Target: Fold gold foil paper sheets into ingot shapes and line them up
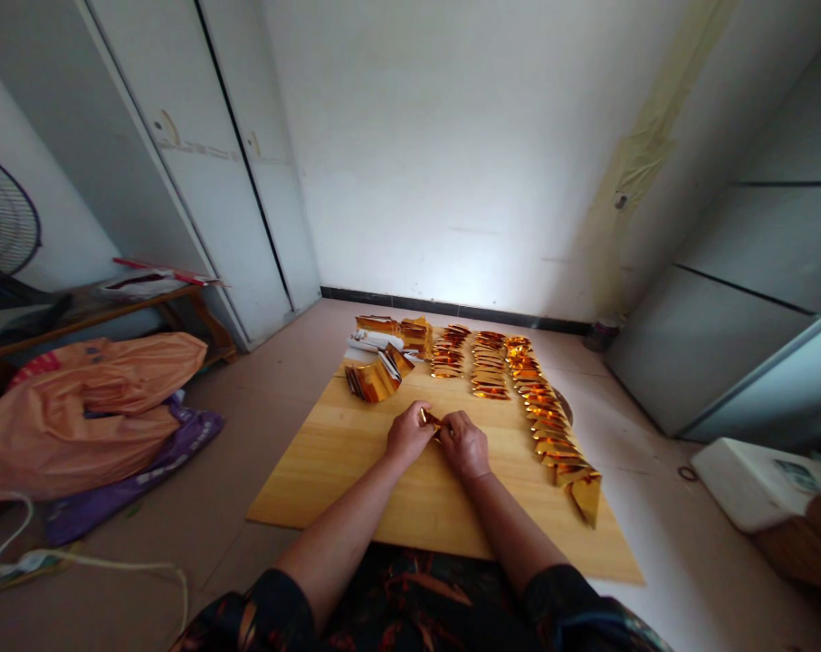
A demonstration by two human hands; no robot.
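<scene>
Over the middle of the wooden board (pixel 356 462), my left hand (pixel 410 433) and my right hand (pixel 465 444) are close together, both closed on one small piece of shiny gold foil paper (pixel 432 418). My fingers cover most of the piece, so its full shape is hidden. Just beyond my left hand lies a curled stack of gold foil sheets (pixel 376 378). Folded gold foil pieces stand in rows at the back and right: a short row (pixel 449 353), a middle row (pixel 490 367) and a long row (pixel 544 412) running down the right side.
More foil sheets (pixel 416 335) and a white roll (pixel 375 340) lie at the board's far left corner. An orange bag (pixel 90 398) and a purple bag (pixel 138 466) are on the floor at left, near a cable (pixel 111 559). At right sits a white box (pixel 756 480).
</scene>
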